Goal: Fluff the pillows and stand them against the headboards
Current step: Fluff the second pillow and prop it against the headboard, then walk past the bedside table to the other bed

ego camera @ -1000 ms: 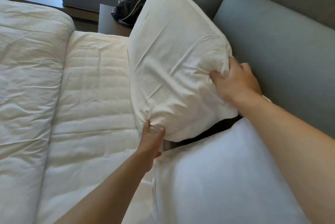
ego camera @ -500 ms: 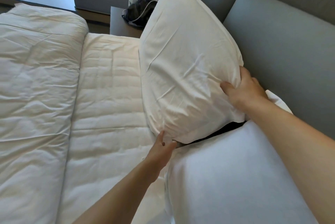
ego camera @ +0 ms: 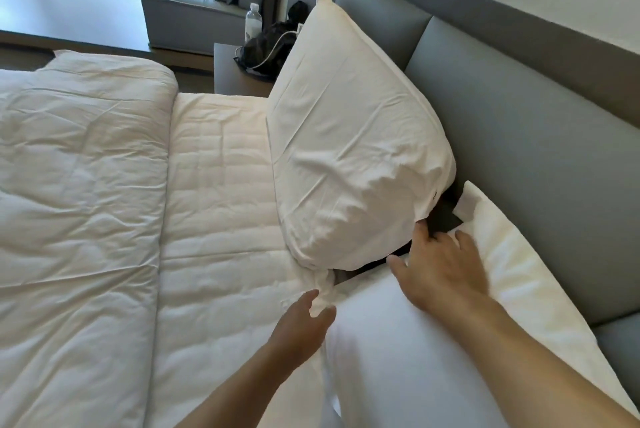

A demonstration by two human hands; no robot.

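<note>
- A plump white cotton pillow (ego camera: 349, 150) stands on edge at the head of the bed, its long axis running along the grey padded headboard (ego camera: 519, 137), one pointed corner up toward the far end and its back leaning on the panels.
- A second white pillow (ego camera: 433, 341) lies flat at the near end of the head edge, its far corner tucked just beside the standing pillow's lower end; a dark gap shows between the two.
- The left hand (ego camera: 301, 320) hovers over a twist of white cloth at the standing pillow's lower corner, fingers loosely apart and gripping nothing.
- The right hand (ego camera: 440, 265) rests on the flat pillow with fingers spread, fingertips just under the standing pillow's lower edge.
- A quilted white mattress cover (ego camera: 221, 213) lies bare beside the pillows; a rumpled white duvet (ego camera: 79, 185) is folded back toward the foot.
- Beyond the bed's far edge, a dark nightstand (ego camera: 235, 78) carries a black bag (ego camera: 266, 50) and a clear plastic bottle (ego camera: 253, 24).
- The standing pillow looks full, its case creased with soft folds.
</note>
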